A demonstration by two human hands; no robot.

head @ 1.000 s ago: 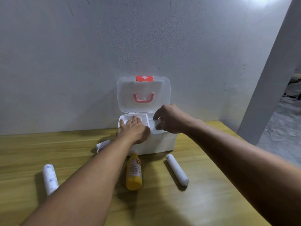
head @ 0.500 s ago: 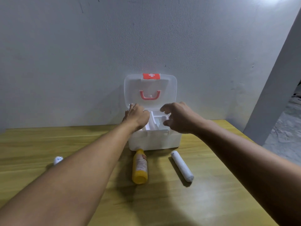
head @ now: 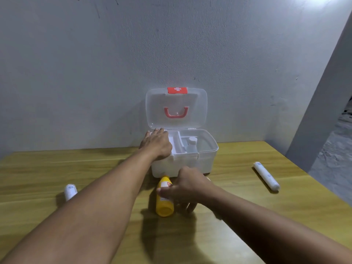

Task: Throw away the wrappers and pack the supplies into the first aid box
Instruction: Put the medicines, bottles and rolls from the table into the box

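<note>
The white first aid box point(head: 207, 159) stands open against the wall, its clear lid point(head: 176, 109) upright. A white bottle point(head: 192, 143) stands inside it. My left hand point(head: 157, 144) lies flat on the box's left side, over the inner tray. A yellow bottle point(head: 164, 205) lies on the table in front of the box. My right hand point(head: 187, 189) is down on it, thumb on its label and fingers curled along its right side. One white bandage roll point(head: 266, 176) lies to the right, and another point(head: 70, 191) shows at the left beside my forearm.
The wooden table point(head: 228, 216) ends at the right near a grey pillar point(head: 323, 111). A grey wall stands directly behind the box.
My right hand left the box and dropped onto the yellow bottle. The white roll that lay next to the bottle now lies farther right. My left hand stayed on the box.
</note>
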